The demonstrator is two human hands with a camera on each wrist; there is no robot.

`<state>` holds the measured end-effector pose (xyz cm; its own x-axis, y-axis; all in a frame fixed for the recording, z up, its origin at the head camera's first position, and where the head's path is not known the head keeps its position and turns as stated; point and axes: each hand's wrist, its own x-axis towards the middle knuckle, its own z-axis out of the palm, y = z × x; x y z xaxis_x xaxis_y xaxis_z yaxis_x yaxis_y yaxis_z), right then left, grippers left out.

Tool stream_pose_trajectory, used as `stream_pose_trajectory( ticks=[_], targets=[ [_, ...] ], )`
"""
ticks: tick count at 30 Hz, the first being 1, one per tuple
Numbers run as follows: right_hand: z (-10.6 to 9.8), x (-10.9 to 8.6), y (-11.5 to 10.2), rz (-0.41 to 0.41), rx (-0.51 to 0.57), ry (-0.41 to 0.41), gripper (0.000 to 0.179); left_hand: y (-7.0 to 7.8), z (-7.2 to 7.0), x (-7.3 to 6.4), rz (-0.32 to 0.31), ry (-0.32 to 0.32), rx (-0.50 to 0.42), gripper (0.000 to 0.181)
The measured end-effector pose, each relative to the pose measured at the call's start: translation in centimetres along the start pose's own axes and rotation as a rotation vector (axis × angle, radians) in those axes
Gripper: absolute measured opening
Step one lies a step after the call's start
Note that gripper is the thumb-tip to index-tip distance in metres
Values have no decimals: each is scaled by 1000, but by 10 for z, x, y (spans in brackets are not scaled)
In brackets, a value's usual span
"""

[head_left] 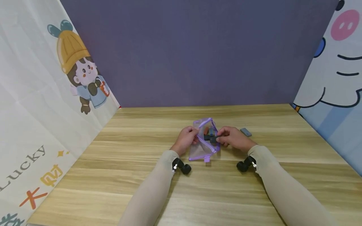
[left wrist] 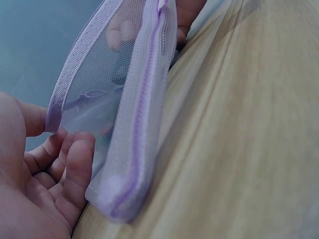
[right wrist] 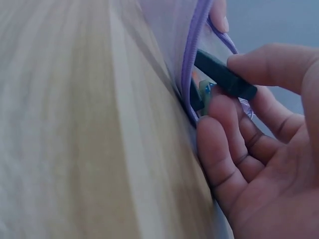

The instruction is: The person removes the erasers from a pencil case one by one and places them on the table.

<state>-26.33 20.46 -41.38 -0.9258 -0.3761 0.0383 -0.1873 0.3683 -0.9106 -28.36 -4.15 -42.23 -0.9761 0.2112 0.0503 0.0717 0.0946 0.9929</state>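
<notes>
A see-through mesh zip pouch with purple edging [head_left: 200,156] is on the table between the hands, its mouth spread apart. The left hand [head_left: 185,138] pinches the pouch's edge between thumb and fingers; in the left wrist view that hand [left wrist: 47,169] is at the purple trim [left wrist: 60,99]. With thumb and fingers, the right hand [head_left: 236,138] pinches a dark, narrow bar-shaped block [right wrist: 224,74], one end inside the pouch's mouth. Further small pieces show in the pouch, among them an orange one [head_left: 206,130] and a patterned greenish one [right wrist: 205,89]; their kinds are unclear.
A small grey-blue block [head_left: 245,132] lies on the wooden table [head_left: 141,138], just beyond the right hand. A dark purple panel [head_left: 198,56] stands along the back edge. Printed cloths hang at the left [head_left: 34,94] and the right [head_left: 333,81].
</notes>
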Motion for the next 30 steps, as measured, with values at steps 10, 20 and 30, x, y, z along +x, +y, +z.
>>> stream_pose_trajectory(
  ticks=[10, 20, 30],
  targets=[
    [-1, -3, -4, 21, 47, 9, 23, -1, -2, -1, 5, 3, -1, 21],
    [-3, -3, -4, 41, 79, 90, 25, 1, -1, -1, 8, 7, 2, 21],
    [-6, -3, -3, 30, 124, 160, 25, 0, 0, -1, -4, 15, 8, 21]
  ],
)
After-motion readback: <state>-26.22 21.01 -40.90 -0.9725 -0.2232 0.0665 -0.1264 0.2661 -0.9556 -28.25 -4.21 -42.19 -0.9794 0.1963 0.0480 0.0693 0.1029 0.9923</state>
